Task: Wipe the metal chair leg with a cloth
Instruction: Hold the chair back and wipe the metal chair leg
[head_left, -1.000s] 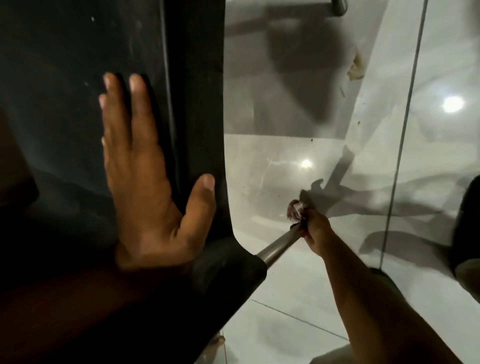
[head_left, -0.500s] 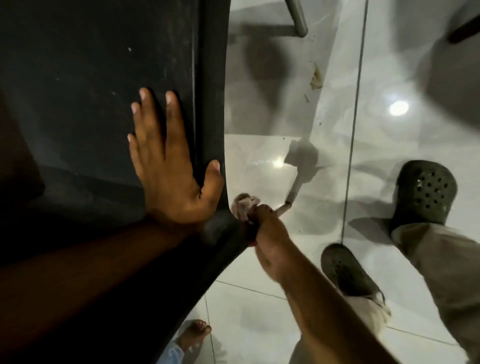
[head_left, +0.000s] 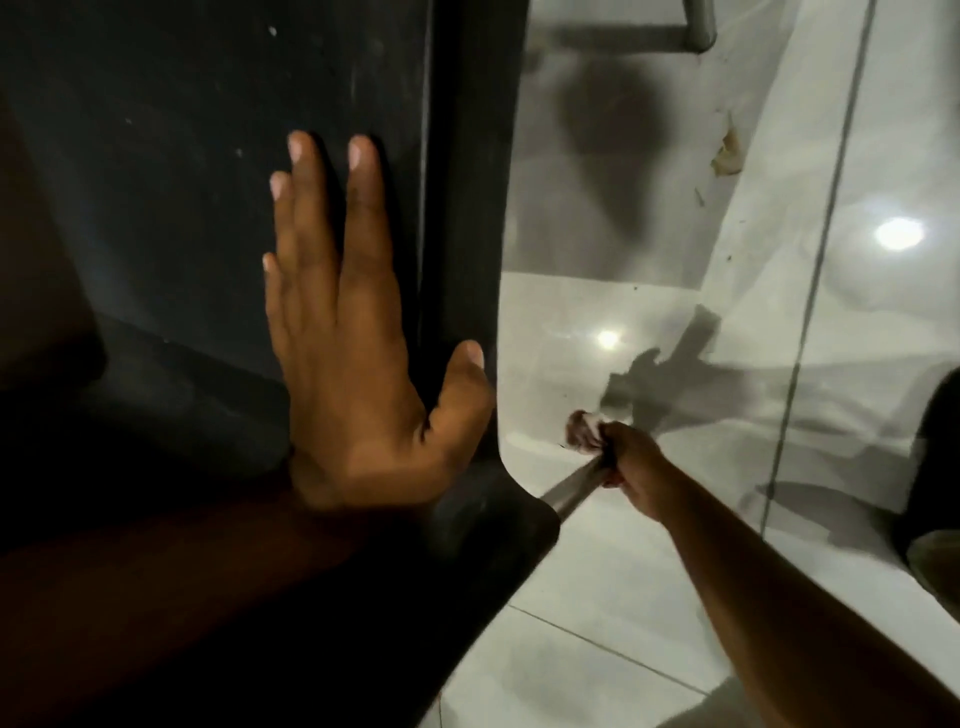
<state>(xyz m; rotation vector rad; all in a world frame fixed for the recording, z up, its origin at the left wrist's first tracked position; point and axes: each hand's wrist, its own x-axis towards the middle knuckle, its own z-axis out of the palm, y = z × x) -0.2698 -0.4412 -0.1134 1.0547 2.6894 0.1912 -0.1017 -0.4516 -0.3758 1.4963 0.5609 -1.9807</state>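
The left hand (head_left: 358, 364) is pressed flat, fingers spread and released, against the black chair seat (head_left: 208, 208), thumb hooked over its raised edge. The right hand (head_left: 631, 467) is clenched around a bunched pinkish cloth (head_left: 584, 430), which is wrapped on the metal chair leg (head_left: 571, 486) just below the seat corner. Glossy white floor tiles (head_left: 597, 649) are seen beneath.
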